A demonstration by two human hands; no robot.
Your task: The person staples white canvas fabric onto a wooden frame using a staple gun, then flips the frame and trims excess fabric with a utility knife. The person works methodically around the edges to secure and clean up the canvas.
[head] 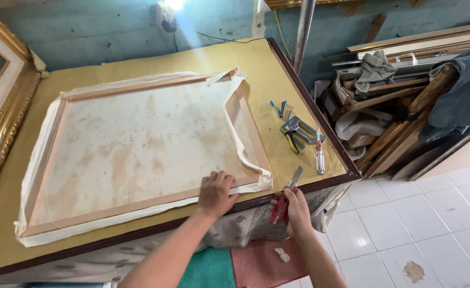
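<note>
On the near edge of the worktop (277,69), which is covered in tan paper and edged in dark wood, lies a stretched canvas (139,146) face down, its wooden stretcher frame (155,200) showing and loose cloth folded over the bars. At the far right corner the cloth hangs free and unfolded. The left hand (216,193) rests with fingers curled over the frame's near bar, pressing on the wood close to the near right corner; it grips nothing else. Just beside it, the right hand (296,208) is closed around red-handled pliers (287,197), whose metal head points up onto the worktop edge next to the canvas corner.

Farther back on the worktop's right side, well apart from the hands, lie a grey staple gun (299,129), a screwdriver (319,156) with a pale handle, and a small blue-tipped tool (277,108). A gilt picture frame (3,125) leans at the left edge. Beyond the worktop's right side, wooden mouldings (400,101) and rags are piled against the teal wall, above a white tiled floor (432,218).
</note>
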